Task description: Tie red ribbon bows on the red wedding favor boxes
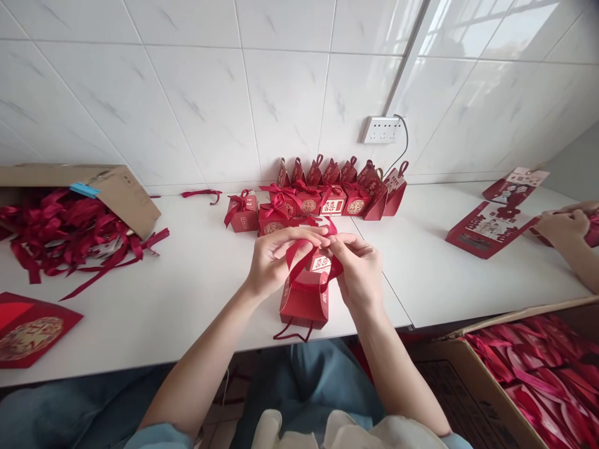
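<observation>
In the head view a red gift box (304,307) stands at the table's front edge, straight ahead of me, with a twisted cord handle (294,337) hanging down its near side. Above it, a red ribbon (294,255) forms a loop between my hands. My left hand (276,259) pinches the ribbon from the left, fingers bent over it. From the right, my right hand (358,268) grips the same ribbon, its fingertips meeting those of the left. The fingers hide part of the ribbon. Just beyond the hands are several finished-looking red boxes (309,204) with ribbon bows.
An open cardboard box (133,202) spills red ribbons (70,234) at left, near a flat red box (35,330). At right are a red bag (489,229) and a co-worker's hands (564,224). A carton (453,380) of red items stands below the table at right.
</observation>
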`<state>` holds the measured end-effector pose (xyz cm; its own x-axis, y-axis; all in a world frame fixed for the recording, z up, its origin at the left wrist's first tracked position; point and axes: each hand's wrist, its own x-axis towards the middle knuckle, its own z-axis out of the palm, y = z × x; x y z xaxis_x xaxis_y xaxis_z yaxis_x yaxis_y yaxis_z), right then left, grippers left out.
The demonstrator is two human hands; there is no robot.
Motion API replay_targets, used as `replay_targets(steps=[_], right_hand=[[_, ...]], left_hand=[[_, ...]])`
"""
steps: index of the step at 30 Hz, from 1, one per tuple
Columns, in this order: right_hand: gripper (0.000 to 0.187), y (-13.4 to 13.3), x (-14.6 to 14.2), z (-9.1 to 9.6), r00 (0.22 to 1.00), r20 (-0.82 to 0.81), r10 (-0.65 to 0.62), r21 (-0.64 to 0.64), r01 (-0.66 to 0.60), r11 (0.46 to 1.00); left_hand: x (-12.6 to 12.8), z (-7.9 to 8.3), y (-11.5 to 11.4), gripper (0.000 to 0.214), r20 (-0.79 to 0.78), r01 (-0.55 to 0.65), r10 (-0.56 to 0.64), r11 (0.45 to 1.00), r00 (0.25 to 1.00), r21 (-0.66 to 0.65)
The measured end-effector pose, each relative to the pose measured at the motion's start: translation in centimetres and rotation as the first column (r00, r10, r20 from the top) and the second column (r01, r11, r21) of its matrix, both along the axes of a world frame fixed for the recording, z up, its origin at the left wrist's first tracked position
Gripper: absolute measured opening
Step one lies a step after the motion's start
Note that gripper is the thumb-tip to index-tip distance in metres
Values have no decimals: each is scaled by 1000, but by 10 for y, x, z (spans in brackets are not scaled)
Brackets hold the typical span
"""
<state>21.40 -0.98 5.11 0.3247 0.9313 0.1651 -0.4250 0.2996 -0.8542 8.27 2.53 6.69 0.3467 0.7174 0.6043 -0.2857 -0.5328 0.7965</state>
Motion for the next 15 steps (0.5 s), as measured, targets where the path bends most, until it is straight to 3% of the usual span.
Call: replay_targets(steps=[4,8,10,15], right_hand=[[29,-5,8,-8,986,-124,-112,-66,104,992],[38,-16,25,-21,954,-139,-265,-142,246,959],[41,-24,32,-28,934,-124,-336,-160,315,935],[39,-45,41,-43,903,2,-429,-176,423,889]], left_hand=[[-3,-19,-6,16,238,-20,84,966,968,-257],[-11,-32,-13,18,308,-53,201,901,930,-430],[-17,-39,-15,19,313,-97,306,837,899,-539],[-36,-63,-15,19,246,-236,610,600,754,-764]])
